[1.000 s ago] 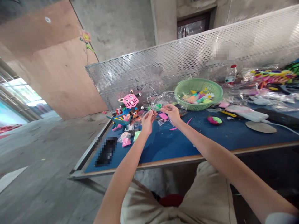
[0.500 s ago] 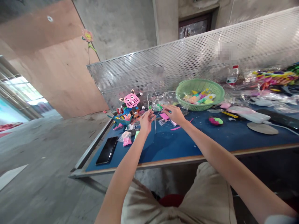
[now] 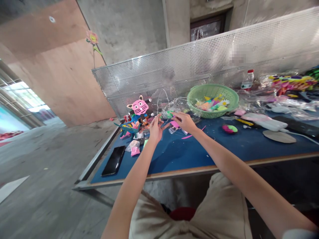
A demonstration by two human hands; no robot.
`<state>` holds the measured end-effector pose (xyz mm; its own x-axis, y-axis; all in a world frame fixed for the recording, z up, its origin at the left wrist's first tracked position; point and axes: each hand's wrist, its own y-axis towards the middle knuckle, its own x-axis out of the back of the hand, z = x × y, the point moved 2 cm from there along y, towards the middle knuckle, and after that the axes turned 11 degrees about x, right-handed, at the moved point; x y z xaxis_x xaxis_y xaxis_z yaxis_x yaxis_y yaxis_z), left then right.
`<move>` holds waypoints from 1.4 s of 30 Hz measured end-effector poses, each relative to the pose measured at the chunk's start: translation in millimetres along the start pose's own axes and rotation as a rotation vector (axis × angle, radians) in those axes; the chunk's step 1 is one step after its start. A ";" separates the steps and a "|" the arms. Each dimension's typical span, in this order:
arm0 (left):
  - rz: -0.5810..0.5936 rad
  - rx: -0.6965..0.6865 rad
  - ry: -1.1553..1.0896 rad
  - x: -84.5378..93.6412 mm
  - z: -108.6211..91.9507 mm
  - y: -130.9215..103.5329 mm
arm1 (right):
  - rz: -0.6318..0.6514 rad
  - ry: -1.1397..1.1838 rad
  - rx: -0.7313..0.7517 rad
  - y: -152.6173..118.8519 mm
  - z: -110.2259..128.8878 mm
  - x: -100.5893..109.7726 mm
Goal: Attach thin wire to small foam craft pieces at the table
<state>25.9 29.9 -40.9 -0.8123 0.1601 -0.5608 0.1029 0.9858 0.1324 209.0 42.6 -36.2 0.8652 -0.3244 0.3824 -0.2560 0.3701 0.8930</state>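
Note:
My left hand is closed in a pinch over the table, around a thin whitish wire that loops up above the fingers. A bit of green shows at its fingertips. To its right, my right hand also pinches, with a small soft-looking green piece at its fingertips. Pink sheet-like material lies just below the right fingers. A pink cat-faced figure stands behind and left of my hands, near several small colourful figures.
A green plastic basket of coloured pieces stands at the back right. A phone lies near the left edge, beside small pink packets. A magenta-and-green lump, a white device and a bottle are rightward. A perforated metal panel borders the back.
The wire loop has shifted and tilted slightly, and its lower end has moved left, closer to my left hand. The left fingers have turned a little; both hands stay nearly in place.

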 end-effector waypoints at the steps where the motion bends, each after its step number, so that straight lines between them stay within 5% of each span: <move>1: 0.006 0.009 0.015 -1.0 -1.3 -0.6 | -0.003 0.006 -0.020 -0.2 -0.4 -1.2; 6: 0.075 -0.062 0.215 -4.2 -4.0 -0.7 | -0.048 0.052 -0.127 -2.4 -2.7 -5.1; 11: -0.004 -0.137 0.516 0.1 5.9 0.6 | 0.009 0.122 -0.209 -5.2 -3.2 -10.4; 18: -0.038 -0.186 0.616 4.9 4.1 1.5 | 0.063 0.239 -0.276 -4.3 1.2 -19.3; 32: -0.097 -0.098 0.532 4.1 -4.0 1.5 | -0.020 0.620 -0.447 -2.2 1.2 -21.3; 42: 0.012 -0.086 0.444 6.7 -6.5 3.9 | 0.046 0.722 -0.434 -3.8 2.4 -18.3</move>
<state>17.1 34.5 -38.9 -0.9808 0.1162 -0.1567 0.0811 0.9733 0.2146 193.1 45.1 -46.0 0.9589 0.2809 0.0391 -0.2372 0.7187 0.6536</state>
